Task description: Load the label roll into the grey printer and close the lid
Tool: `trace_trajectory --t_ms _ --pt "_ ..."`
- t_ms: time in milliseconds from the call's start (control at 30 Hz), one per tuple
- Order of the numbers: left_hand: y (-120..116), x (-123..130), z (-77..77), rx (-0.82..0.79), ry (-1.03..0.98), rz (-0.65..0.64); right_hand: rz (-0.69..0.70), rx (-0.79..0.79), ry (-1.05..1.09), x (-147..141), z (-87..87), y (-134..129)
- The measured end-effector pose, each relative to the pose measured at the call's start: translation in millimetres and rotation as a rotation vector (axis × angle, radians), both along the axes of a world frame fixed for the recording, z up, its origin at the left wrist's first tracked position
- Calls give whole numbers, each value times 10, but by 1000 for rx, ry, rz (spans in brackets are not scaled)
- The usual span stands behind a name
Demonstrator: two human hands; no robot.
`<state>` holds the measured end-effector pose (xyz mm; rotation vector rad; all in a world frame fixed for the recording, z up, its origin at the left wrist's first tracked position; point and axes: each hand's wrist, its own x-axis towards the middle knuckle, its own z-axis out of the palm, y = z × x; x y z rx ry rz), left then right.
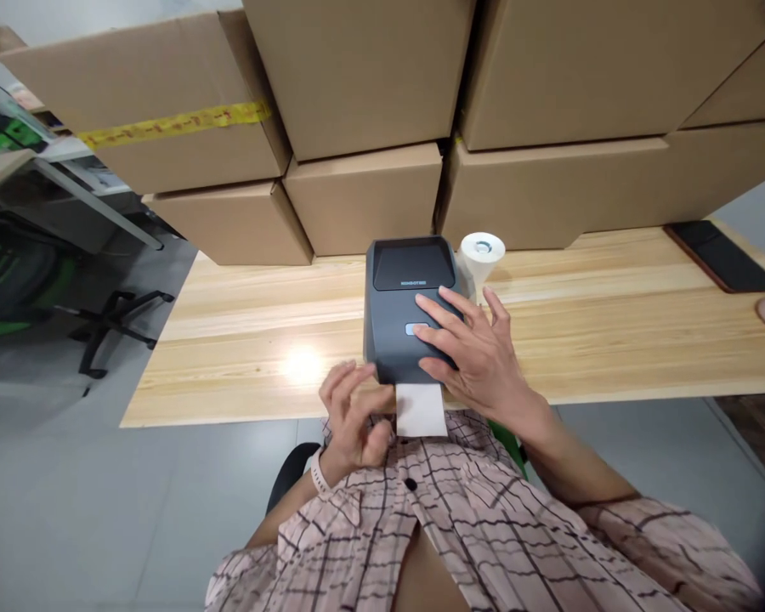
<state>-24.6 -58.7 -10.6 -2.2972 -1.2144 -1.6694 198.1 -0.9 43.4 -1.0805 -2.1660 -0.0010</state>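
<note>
An office-like workroom — cardboard boxes (pixel 366 72) stacked along the far side of the table (pixel 242 340), a printer (pixel 392 310) before them, a wheeled chair base (pixel 110 326) at left.

Spreads right grip (pixel 481 357) palm down, with fanned fingers (pixel 444 315); half-curls left grip (pixel 352 415), apparently loosely; angles forearms (pixel 570 455) inward.

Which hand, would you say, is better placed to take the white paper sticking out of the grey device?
Probably the left hand: it looks free, its fingers beside the left edge of the white paper. The right hand is over the grey device, by its button.
</note>
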Motion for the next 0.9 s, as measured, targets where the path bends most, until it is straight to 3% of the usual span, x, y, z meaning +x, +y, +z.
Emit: trace_trajectory --t_ms 167,300,433,567,700,900 --pt "308 -40 155 -241 -435 116 90 -8 -7 46 25 55" --pt "576 -112 224 -637 -686 26 82 14 184 138 5 -16" --pt "791 -171 227 -838 -764 -98 77 108 272 152 153 68" --pt "1000 -130 230 -985 -737 -201 83 165 261 86 426 456" --pt "1126 -60 240 -1000 -669 -293 105 241 302 41 726 933" --pt "1145 -38 216 -1029 -666 -299 68 119 313 84 1020 1496"
